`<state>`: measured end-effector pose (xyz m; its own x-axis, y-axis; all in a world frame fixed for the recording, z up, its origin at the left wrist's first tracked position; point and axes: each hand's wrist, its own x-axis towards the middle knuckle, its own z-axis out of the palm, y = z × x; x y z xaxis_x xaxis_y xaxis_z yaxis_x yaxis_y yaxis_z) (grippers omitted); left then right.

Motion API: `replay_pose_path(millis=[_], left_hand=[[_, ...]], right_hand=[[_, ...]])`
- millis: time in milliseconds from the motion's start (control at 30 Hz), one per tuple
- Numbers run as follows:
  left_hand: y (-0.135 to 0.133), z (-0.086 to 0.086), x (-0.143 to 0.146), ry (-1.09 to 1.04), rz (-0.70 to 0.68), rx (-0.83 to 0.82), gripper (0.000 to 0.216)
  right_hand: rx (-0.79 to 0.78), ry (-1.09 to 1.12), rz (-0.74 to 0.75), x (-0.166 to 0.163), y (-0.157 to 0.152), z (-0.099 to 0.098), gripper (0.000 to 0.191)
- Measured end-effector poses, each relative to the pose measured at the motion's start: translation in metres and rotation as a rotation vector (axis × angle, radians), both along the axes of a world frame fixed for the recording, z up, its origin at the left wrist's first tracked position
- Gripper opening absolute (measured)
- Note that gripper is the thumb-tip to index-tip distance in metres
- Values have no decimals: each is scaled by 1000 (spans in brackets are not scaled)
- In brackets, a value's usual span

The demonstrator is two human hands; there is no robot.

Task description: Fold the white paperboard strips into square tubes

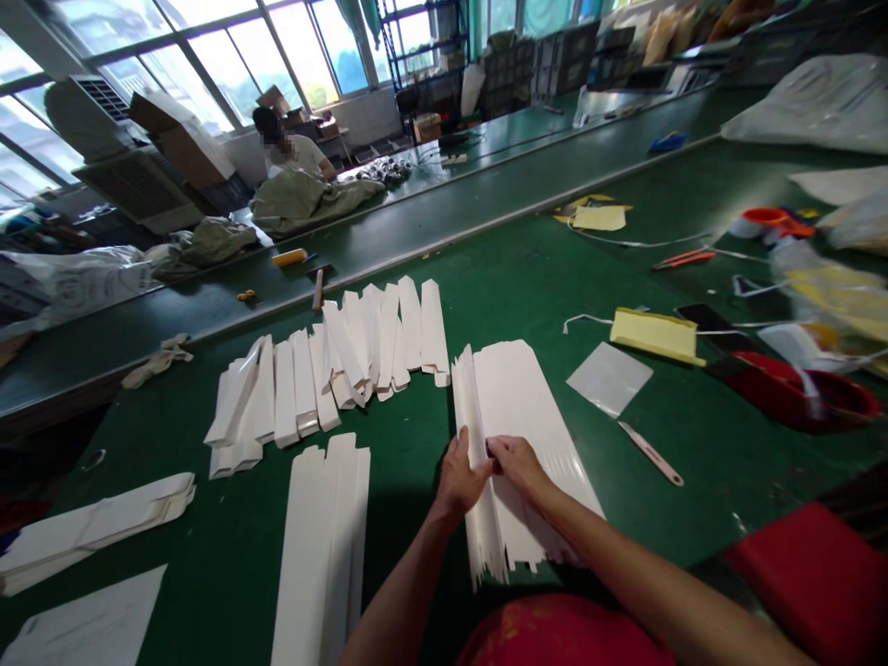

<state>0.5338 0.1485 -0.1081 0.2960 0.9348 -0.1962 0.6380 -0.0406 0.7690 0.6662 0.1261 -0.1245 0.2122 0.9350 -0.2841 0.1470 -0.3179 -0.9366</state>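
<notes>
A stack of flat white carton blanks (531, 398) lies in front of me on the green table. Along its left side a long strip of white card (477, 518) stands folded up. My left hand (462, 474) is closed on this strip, with the thumb toward the right. Close against it, my right hand (517, 462) pinches the strip's edge with thumb and fingers, its forearm lying across the stack. To the left are several narrow white folded boxes (375, 338) in an uneven row. Nearer me lies another bundle of flat white cartons (315, 555).
Right of the stack lie a clear plastic square (610, 377), a pale knife (652, 453), a yellow pad (656, 335) and a red pouch (797, 393). More folded cartons (104, 523) are at far left. A hammer (319, 289) lies beyond the boxes; a person (298, 153) sits farther back.
</notes>
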Motion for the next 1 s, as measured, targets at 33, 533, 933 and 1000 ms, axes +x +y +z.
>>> replay_pose_path(millis=[33,533,933,1000], left_hand=[[0,0,0,-1,-13,-2,80],[14,-8,-31,-107,-35,-122,89],[9,5,-30,-128,-89,-91,89],[9,9,-27,-106,-94,-91,87]], right_hand=[[0,20,9,1,1,0,43],[-17,276,105,-5,14,-4,44],[-63,271,126,-6,13,0,51],[-74,208,133,-7,13,1,50]])
